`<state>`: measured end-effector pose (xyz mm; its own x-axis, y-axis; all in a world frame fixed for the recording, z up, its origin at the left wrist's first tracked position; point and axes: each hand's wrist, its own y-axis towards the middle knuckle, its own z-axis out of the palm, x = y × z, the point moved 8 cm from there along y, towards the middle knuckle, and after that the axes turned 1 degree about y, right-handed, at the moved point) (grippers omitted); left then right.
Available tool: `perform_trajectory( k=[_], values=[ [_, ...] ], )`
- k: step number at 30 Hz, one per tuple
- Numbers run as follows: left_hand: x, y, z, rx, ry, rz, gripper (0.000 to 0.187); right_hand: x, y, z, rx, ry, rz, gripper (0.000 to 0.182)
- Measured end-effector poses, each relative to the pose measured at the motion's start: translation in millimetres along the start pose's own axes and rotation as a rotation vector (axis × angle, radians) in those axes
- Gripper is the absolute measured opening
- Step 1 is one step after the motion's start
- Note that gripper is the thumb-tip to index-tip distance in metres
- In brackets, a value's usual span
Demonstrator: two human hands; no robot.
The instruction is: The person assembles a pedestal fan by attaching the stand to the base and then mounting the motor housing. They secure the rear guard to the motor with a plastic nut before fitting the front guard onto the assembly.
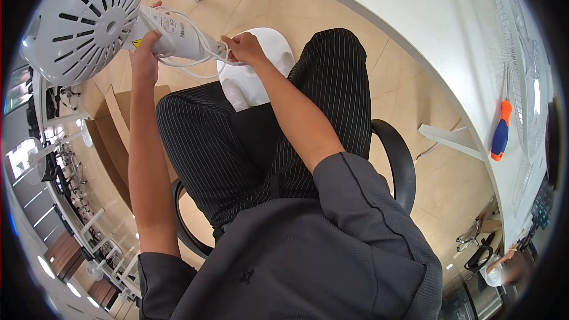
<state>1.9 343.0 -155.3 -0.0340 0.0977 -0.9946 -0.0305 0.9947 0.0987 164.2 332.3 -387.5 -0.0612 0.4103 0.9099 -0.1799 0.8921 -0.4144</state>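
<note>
A white electric fan body (83,29) with a slotted motor cover is held tilted at the upper left. My left hand (144,62) is wrapped round its neck, just below the cover, and some of those fingers are hidden behind it. A white cord (192,72) loops loosely about the neck. At the neck's lower end my right hand (244,48) is closed in a pinch on the cord; its fingertips are partly hidden. Below that hand, between my knees, is a white rounded base (267,66).
A white table (438,18) curves round the right side, bearing an orange-and-blue screwdriver (502,130) and a wire fan grille (508,29). An open cardboard box (106,142) stands left of my legs. Chair armrests (396,166) flank me. Another person (493,272) is at the far lower right.
</note>
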Motion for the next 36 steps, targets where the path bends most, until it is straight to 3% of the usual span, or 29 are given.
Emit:
perform_trajectory(
  k=[3, 6, 8, 12, 13, 15, 19, 21, 22, 24, 25, 27, 28, 30, 31, 33, 34, 36],
  values=[
    [1, 0, -1, -0.006, 0.015, -0.007, 0.044, -3, 6, 4, -0.004, -0.124, 0.014, 0.036],
    [3, 3, -3, 0.016, 0.029, -0.004, 0.045, 3, 4, -4, -0.162, -0.209, -0.13, 0.039],
    [2, 1, -2, 0.052, 0.032, 0.003, 0.046, -1, 1, -9, -0.163, 0.2, -0.209, 0.046],
    [0, -4, 1, -0.001, 0.07, -0.042, 0.048, 5, 6, -6, 0.067, 0.272, -0.324, 0.045],
    [-1, -4, 0, -0.03, 0.077, -0.054, 0.048, 10, 7, -6, 0.069, 0.273, -0.326, 0.045],
    [-1, -1, -1, -0.002, 0.068, -0.008, 0.047, 1, 14, -7, 0.037, 0.227, -0.094, 0.041],
    [5, 1, -6, -0.005, 0.083, -0.027, 0.046, 3, 8, -11, -0.044, 0.208, -0.123, 0.035],
    [5, 1, -8, -0.001, 0.104, -0.025, 0.045, 15, 3, -9, -0.074, 0.016, -0.505, 0.035],
    [5, 1, -6, 0.007, 0.12, -0.022, 0.044, 21, 1, -10, -0.074, 0.014, -0.507, 0.035],
    [3, 1, -5, 0.012, 0.116, -0.008, 0.044, 4, 6, -4, 0.033, 0.091, -0.131, 0.037],
    [2, 0, -4, 0.018, 0.115, 0.002, 0.045, 10, 4, -3, 0.035, 0.09, -0.133, 0.037],
    [4, 0, -6, 0.014, 0.111, -0.009, 0.045, 1, 2, 1, 0.069, -0.025, 0.111, 0.041],
    [5, 0, -6, 0.011, 0.106, -0.022, 0.045, -4, 3, 3, 0.071, -0.025, 0.108, 0.041],
    [1, -3, -2, 0.011, 0.13, -0.024, 0.047, 13, -2, -20, -0.34, -0.174, -0.367, 0.044],
    [-1, -3, -1, 0.013, 0.151, -0.025, 0.049, 13, 0, -19, -0.34, -0.175, -0.369, 0.044],
    [-2, 0, -1, 0.025, 0.142, 0.013, 0.05, 9, 8, -10, -0.108, 0.258, -0.381, 0.047],
    [-3, 1, 0, 0.037, 0.136, 0.05, 0.052, 16, 8, -13, -0.107, 0.257, -0.383, 0.047],
    [-3, 2, -1, 0.049, 0.135, 0.065, 0.052, 0, 14, -4, 0.032, 0.047, 0.019, 0.042]
  ],
)
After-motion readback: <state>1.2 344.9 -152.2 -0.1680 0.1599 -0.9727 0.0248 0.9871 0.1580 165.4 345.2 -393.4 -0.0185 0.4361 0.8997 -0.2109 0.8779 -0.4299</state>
